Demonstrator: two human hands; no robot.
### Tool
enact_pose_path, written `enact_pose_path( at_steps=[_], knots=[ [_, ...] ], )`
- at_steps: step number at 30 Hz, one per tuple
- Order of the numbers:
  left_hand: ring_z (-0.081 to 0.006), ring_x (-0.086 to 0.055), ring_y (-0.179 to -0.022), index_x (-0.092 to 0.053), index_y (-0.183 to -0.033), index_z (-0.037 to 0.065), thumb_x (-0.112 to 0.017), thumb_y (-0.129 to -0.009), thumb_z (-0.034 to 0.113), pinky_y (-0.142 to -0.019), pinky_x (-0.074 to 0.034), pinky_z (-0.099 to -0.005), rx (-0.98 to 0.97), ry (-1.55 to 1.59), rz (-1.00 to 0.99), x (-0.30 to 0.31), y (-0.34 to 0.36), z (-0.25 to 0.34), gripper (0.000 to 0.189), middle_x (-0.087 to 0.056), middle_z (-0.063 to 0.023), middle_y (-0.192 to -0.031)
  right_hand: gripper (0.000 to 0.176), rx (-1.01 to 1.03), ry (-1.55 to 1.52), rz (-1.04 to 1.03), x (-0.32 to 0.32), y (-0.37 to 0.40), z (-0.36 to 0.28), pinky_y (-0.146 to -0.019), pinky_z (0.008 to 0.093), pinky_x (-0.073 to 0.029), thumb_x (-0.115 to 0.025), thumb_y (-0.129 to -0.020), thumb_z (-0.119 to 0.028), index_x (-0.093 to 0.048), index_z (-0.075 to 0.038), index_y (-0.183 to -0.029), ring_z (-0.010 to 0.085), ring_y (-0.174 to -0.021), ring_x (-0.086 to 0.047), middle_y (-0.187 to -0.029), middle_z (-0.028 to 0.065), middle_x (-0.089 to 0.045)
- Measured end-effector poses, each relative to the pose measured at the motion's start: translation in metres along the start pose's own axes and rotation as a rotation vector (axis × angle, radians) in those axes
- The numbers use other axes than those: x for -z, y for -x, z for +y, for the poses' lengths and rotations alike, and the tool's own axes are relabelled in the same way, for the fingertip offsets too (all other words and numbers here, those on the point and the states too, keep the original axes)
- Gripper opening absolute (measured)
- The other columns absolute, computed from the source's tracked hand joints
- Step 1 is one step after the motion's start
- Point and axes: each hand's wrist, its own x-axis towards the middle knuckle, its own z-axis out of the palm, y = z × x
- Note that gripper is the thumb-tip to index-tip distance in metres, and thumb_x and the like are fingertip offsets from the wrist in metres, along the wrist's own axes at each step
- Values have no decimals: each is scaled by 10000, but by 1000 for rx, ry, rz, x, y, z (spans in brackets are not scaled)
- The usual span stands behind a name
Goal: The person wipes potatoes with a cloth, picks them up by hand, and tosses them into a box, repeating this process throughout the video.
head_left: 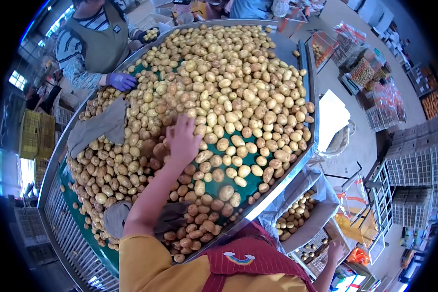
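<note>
Metal-rimmed table [312, 73] is carrying potatoes [248, 95]; left hand [184, 141] reaching mid-table, fingers half-spread, seemingly empty, pickup needing closure; right hand [336, 250] sitting right of table, grip unclear.

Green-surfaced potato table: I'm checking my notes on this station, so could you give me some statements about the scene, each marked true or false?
1. The person's bare left hand is over the yellowish-brown potatoes. True.
2. Both of the person's hands are gloved. False: the left hand and the right hand are bare; the purple glove is on a co-worker.
3. A grey cloth lies among the potatoes. True.
4. The container with a pale plastic liner beside the table holds carrots. False: it holds potatoes.
5. The dark red apron has a rainbow motif. True.
</note>
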Motion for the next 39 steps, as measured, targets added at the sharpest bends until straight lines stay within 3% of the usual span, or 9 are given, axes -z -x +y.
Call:
enact_pose_path(
  at_steps=[4, 9, 14, 17, 22, 27, 34, 36, 39],
  knots=[
    [-251, -266, -1525, -421, -1512, 103, -602, -932, 313, -1208, -144, -603, -221, 121, 28, -25, -32, 26, 642, -343, -99, -1620, 329, 230, -412, 189, 19, -53, -85, -990, 496, -482, -693, -875, -122, -678, -16, -1187, 415, -1157, -601, -1184, 239, -655],
    [-232, -200, -1551, -360, -1566, 160, -553, -980, 354, -1237, -52, -602, -256, -62, -140, -41, -81, 29, 647, -278, -48, -1661, 350, 652, -809, 215, 128, -107, -381, -1043, 425, -454, -723, -880, -99, -653, -27, -1216, 369, -1205, -583, -1270, 190, -612],
    [-225, -165, -1561, -572, -1400, 282, -551, -974, 331, -1231, -13, -638, -214, -47, -242, -15, -95, -22, 430, -325, 10, -1643, 280, 1253, -904, 317, 173, -160, -619, -873, 437, -522, -726, -849, -73, -672, -25, -1119, 363, -990, -643, -1080, 152, -666],
    [-227, -124, -1571, -697, -1124, 268, -607, -929, 338, -1201, -42, -705, 14, -58, -206, 13, -86, -64, 226, -436, 12, -1561, 240, 1377, -929, 265, 172, -188, -735, -827, 457, -536, -708, -851, -117, -678, -51, -1079, 376, -936, -649, -1013, 159, -653],
    [-273, -194, -1556, -691, -1082, 239, -651, -903, 317, -1169, -77, -733, -34, 47, -97, 12, -63, -114, 200, -479, -35, -1513, 235, 1361, -743, 257, 143, -210, -867, -887, 467, -513, -619, -870, -194, -695, -99, -1071, 359, -963, -642, -1044, 128, -669],
    [-291, -401, -1439, -697, -1142, 203, -686, -870, 264, -1178, -249, -563, -55, 63, 156, 7, -76, -81, 278, -521, -87, -1465, 239, 1351, -490, 56, 157, -217, -874, -949, 410, -516, -652, -898, -131, -723, -65, -1116, 353, -1073, -634, -1149, 153, -684],
    [-332, -565, -1201, -602, -1290, 165, -720, -802, 141, -966, -488, -452, -126, 291, -128, -27, -130, -9, 503, -580, -124, -1286, 243, 720, -1657, -1148, 152, -184, -675, -867, 299, -493, -627, -977, -225, -657, -97, -1182, 151, -1100, -598, -1172, 8, -651],
    [-326, -572, -1168, -592, -1287, 168, -714, -802, 137, -944, -492, -460, -56, 267, -131, -34, -135, 6, 502, -574, -122, -1252, 311, 230, -1627, -1211, 164, -149, -572, -670, 259, -464, -618, -974, -340, -611, -66, -1122, 146, -817, -595, -954, 16, -635],
    [-344, -571, -1147, -602, -1248, 176, -693, -808, 113, -974, -435, -485, 16, 385, -168, -53, -123, 22, 454, -559, -114, -1235, 277, 451, -1400, -1073, 122, -143, -407, -512, 267, -401, -641, -959, -261, -532, -85, -775, 147, -577, -497, -659, 25, -494]
  ],
)
